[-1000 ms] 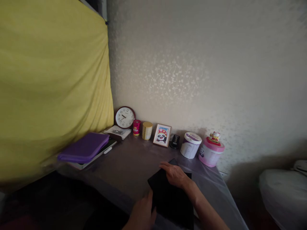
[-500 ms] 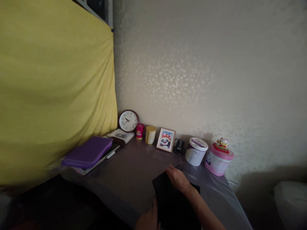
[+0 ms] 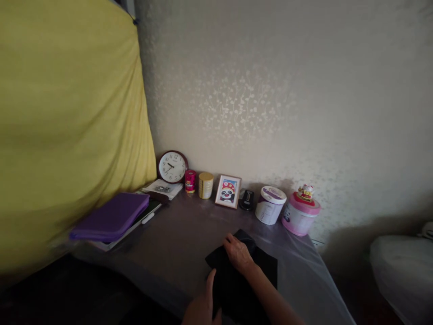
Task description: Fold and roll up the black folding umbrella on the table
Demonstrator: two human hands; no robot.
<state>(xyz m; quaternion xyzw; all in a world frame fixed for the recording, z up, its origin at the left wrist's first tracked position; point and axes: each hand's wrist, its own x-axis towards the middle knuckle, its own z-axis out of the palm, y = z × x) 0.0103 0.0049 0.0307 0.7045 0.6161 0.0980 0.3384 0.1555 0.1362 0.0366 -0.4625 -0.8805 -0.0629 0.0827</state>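
A black cloth-like piece, dark and limp, lies at the front of the table; whether it is a bag or a flat cloth I cannot tell. My right hand is on its upper part, fingers bent and closed on the fabric, with a fold rising behind the knuckles. At its left edge is my left hand, thumb stretched upward along the edge. The other fingers of that hand are mostly hidden by the fabric and the frame's bottom, and they seem to hold the edge.
Along the wall stand a clock, a pink can, a yellow-lidded can, a panda picture frame, a small black device, a white tub and a pink tub. A purple folder lies left on the table.
The black fabric's top has folded and spread outward, with its right corner lying wider. My right hand has shifted a little over it. The whole view has turned slightly right.
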